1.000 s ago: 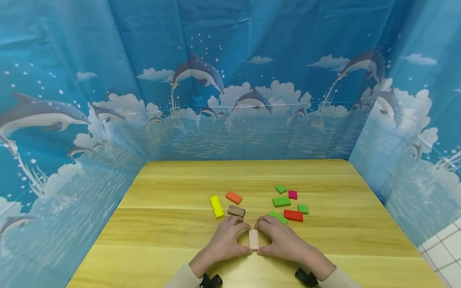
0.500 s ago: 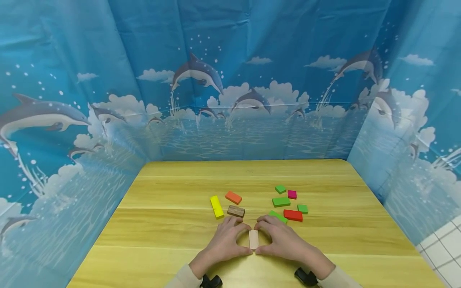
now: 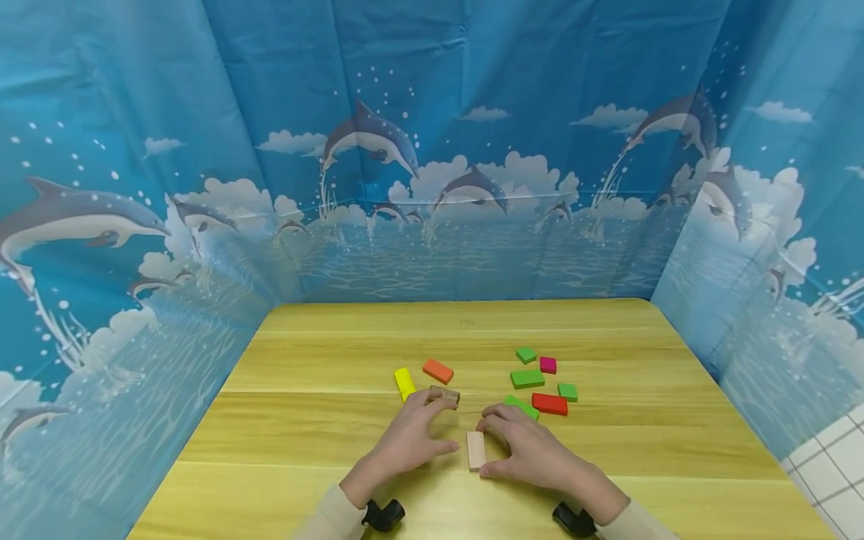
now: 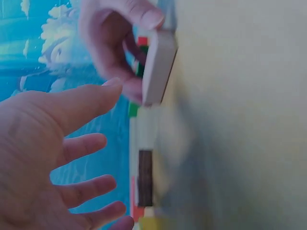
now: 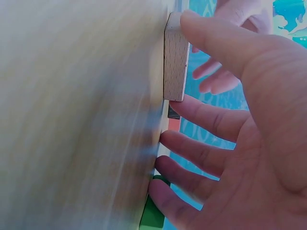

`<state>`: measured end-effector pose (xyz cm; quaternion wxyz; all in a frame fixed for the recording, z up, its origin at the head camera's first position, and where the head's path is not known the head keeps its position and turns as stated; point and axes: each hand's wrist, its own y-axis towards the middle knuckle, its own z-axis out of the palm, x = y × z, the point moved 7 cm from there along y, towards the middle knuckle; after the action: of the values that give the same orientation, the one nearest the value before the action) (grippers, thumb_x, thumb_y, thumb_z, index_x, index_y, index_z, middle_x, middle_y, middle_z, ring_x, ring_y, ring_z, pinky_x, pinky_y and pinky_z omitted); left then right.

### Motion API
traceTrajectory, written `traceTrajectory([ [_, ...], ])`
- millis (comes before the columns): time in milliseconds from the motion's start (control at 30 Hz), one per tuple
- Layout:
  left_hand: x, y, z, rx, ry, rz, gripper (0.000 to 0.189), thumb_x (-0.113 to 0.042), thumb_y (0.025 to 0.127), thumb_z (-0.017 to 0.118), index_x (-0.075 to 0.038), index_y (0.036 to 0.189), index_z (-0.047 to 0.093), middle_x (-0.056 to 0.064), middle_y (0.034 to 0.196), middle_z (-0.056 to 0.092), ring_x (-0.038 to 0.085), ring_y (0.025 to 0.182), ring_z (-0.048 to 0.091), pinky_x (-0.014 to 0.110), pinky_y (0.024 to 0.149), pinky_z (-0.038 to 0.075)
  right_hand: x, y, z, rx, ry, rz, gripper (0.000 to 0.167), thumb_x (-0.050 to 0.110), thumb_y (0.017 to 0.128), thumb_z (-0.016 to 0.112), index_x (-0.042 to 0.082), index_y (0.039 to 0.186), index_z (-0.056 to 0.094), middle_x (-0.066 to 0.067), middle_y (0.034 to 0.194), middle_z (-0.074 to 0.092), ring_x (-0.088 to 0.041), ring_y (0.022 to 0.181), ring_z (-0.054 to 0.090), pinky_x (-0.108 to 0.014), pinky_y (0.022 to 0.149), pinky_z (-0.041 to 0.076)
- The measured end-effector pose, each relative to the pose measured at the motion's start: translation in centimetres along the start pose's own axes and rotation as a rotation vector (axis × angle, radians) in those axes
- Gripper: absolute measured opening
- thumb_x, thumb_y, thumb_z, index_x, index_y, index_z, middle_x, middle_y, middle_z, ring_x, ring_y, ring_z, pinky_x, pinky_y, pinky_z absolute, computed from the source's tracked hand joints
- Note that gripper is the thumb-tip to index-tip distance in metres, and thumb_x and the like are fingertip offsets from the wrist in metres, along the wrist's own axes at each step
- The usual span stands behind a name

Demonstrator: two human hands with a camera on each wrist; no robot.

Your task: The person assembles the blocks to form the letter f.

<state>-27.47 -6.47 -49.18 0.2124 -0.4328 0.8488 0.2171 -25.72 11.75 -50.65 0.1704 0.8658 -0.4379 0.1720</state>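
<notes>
A pale wooden block (image 3: 475,451) lies on the table near the front, its long side pointing away from me. My right hand (image 3: 529,442) holds it by its two ends, thumb at the near end and index finger at the far end; the right wrist view shows this block (image 5: 175,60) between them. To the left, my left hand (image 3: 403,435) is apart from the block, fingers spread and nothing in its grasp. Its fingertips overlap a dark brown wood-grained block (image 3: 451,394) in the head view, partly hiding it and the near end of a yellow block (image 3: 404,381).
An orange block (image 3: 439,371) lies behind the brown one. Right of centre are several green blocks (image 3: 527,379), a red block (image 3: 550,404) and a small magenta block (image 3: 548,365). A dolphin-printed curtain (image 3: 432,247) surrounds the table's back and sides.
My left hand has let go of the pale block and moved left and away from me, towards the brown block. My right hand keeps its place at the pale block.
</notes>
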Motion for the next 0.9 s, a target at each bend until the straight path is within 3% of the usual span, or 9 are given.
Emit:
traceTrajectory([
  [267,2.8,0.7,-3.0,-0.068,-0.028,-0.1,0.06,-0.034,0.087,0.082,-0.017,0.14,0.06,0.017,0.15,0.043,0.038,0.139,0.036,0.059,0.102,0.042,0.1,-0.1,0.0,0.01,-0.002,0.003,0.058,0.058,0.079,0.081,0.024,0.123,0.065,-0.003,0.138,0.054,-0.024,0.126,0.051,-0.051,0.099,0.047],
  [433,5.2,1.3,-4.3,-0.088,-0.031,-0.157,0.068,-0.034,0.086,0.083,-0.014,0.145,0.055,0.015,0.15,0.043,0.04,0.14,0.035,0.06,0.105,0.038,0.1,-0.1,-0.1,0.006,-0.009,0.007,0.058,0.057,0.079,0.081,0.023,0.123,0.066,-0.003,0.139,0.054,-0.024,0.127,0.05,-0.051,0.099,0.047],
  [633,7.8,1.5,-4.1,-0.048,-0.046,-0.236,0.086,-0.04,0.083,0.084,-0.008,0.152,0.044,0.014,0.15,0.043,0.04,0.137,0.037,0.059,0.106,0.037,0.0,-0.1,0.0,0.002,-0.013,0.002,0.06,0.058,0.079,0.081,0.022,0.125,0.066,-0.003,0.14,0.053,-0.025,0.128,0.049,-0.052,0.1,0.046],
  [900,9.6,1.5,-3.7,-0.03,0.006,-0.283,0.105,-0.05,0.078,0.085,-0.002,0.155,0.035,0.017,0.155,0.039,0.039,0.137,0.035,0.06,0.108,0.032,0.0,-0.1,0.1,0.006,-0.01,-0.003,0.062,0.056,0.079,0.082,0.021,0.127,0.065,-0.004,0.141,0.052,-0.025,0.129,0.048,-0.052,0.101,0.045],
])
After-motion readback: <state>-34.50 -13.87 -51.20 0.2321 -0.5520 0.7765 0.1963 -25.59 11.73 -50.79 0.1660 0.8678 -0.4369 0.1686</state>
